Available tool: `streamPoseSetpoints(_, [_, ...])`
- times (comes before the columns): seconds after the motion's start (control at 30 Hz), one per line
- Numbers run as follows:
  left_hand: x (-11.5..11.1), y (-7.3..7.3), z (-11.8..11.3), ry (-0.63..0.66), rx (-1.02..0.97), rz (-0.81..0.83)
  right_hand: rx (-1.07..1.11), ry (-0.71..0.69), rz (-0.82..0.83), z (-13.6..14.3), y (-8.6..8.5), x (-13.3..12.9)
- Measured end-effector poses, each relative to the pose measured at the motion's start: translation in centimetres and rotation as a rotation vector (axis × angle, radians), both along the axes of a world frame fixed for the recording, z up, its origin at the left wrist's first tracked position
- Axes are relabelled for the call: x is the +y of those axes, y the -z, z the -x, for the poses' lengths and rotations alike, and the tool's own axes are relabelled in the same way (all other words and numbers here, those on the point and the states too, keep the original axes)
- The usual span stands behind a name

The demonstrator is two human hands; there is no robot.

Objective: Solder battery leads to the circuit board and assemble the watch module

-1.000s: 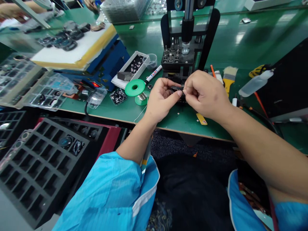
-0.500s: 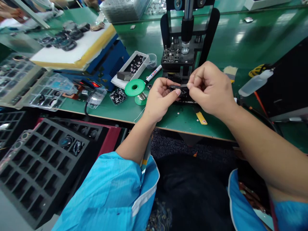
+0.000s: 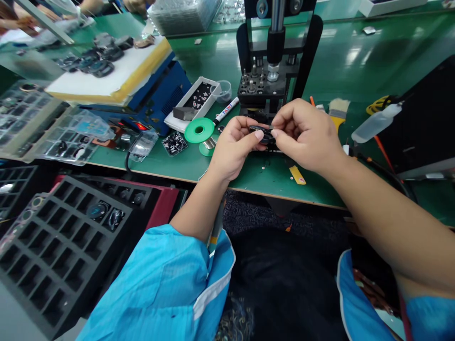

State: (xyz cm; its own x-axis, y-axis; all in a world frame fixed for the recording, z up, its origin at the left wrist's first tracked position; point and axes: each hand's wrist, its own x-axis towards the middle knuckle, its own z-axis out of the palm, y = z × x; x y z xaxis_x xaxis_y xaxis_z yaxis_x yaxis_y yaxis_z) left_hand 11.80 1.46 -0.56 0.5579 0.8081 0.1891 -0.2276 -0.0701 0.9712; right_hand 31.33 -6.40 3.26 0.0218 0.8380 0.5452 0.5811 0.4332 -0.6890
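Note:
My left hand (image 3: 234, 148) is closed around the edge of a small dark watch case (image 3: 262, 132), thumb on the near side and fingers behind. My right hand (image 3: 305, 135) is pinched at the right edge of that case; whatever lies between its fingertips is too small to make out. Both hands are just in front of the black hand press (image 3: 263, 87), which has a metal shaft and several pins on its upper plate. The fingers partly hide the press's lower part.
Left of my hands are a green solder spool (image 3: 199, 130), a paint marker (image 3: 227, 110) and a white box (image 3: 185, 102) of small parts. A blue heating unit (image 3: 142, 106) carries watch cases. To the right are a brush (image 3: 338, 111) and a squeeze bottle (image 3: 377, 124). A foam tray (image 3: 67, 232) is lower left.
My right hand has moved slightly left and down, its fingertips now against the watch case. The thin greyish strip seen at them before hardly shows now. My left hand stays almost in place.

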Motion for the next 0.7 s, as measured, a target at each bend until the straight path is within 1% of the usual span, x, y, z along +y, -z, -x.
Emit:
streamPoseSetpoints(0.2, [-0.1, 0.3, -0.3, -0.011, -0.029, -0.022, -0.079, -0.017, -0.018, 0.2, -0.3, -0.2])
streamPoseSetpoints(0.5, [0.1, 1.0, -0.4, -0.058, 0.028, -0.157, -0.221, -0.032, -0.042, -0.3, 0.4, 0.3])
streamPoseSetpoints(0.7, [0.0, 1.0, -0.3, -0.082, 0.041, -0.200, -0.273, -0.005, -0.062, -0.3, 0.4, 0.2])
